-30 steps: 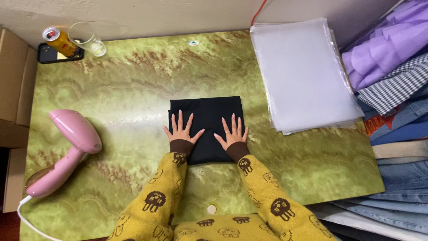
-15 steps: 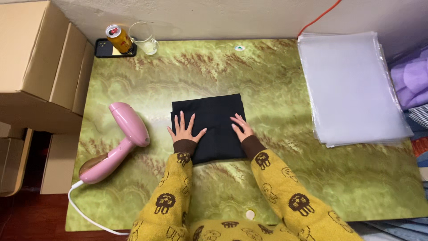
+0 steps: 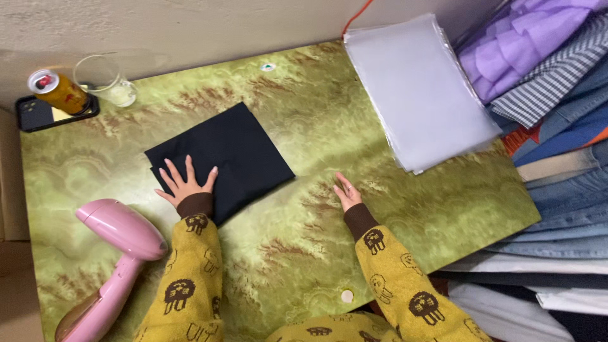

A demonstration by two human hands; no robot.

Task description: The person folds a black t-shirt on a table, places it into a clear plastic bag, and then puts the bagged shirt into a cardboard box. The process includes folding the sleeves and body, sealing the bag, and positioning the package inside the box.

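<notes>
A folded black cloth (image 3: 221,155) lies flat on the green marbled table (image 3: 304,240), turned at an angle. My left hand (image 3: 185,183) rests flat on its near left corner with fingers spread. My right hand (image 3: 346,193) lies on the bare table to the right of the cloth, fingers loosely together and empty, a short gap away from the cloth's edge. Both arms wear yellow patterned sleeves with brown cuffs.
A pink garment steamer (image 3: 117,253) lies at the near left. A can (image 3: 57,92), a glass (image 3: 104,79) and a dark phone (image 3: 38,114) stand at the far left corner. A stack of clear plastic bags (image 3: 421,88) lies far right, beside piled folded clothes (image 3: 551,82).
My right hand has come off the black cloth and moved right onto the bare table. The cloth now sits rotated under my left hand, and the camera view has shifted.
</notes>
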